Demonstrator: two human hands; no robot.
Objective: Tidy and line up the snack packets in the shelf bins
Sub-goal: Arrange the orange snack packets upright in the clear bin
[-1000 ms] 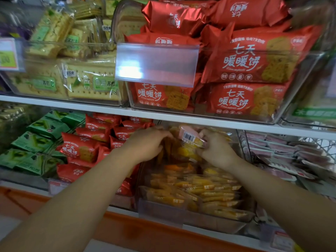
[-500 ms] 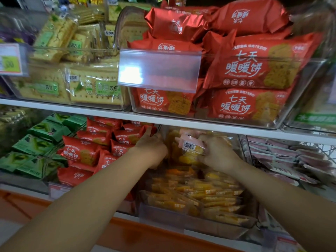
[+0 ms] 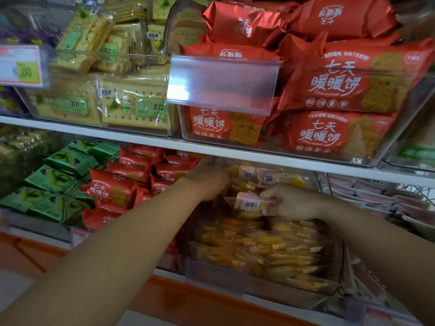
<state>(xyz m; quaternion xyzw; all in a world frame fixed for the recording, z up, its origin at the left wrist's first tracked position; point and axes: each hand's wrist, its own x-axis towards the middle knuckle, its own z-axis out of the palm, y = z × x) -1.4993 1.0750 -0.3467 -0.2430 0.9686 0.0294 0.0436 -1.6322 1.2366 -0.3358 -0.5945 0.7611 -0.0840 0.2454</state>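
While both reach into the clear bin [image 3: 211, 271], right hand [image 3: 290, 202] pinching a barcoded packet [image 3: 249, 203], left hand [image 3: 209, 182] fingers hidden among yellow packets [image 3: 282, 250], grip unclear

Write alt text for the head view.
In a clear bin of yellow packets, the right hand pinches a pink packet while the left hand reaches in beside it. Red packets fill the upper bin.

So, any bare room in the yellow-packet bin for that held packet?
Hardly: the bin is packed in front. The only gap seems to lie by its left wall, below the left hand; the right hand pinches the packet.
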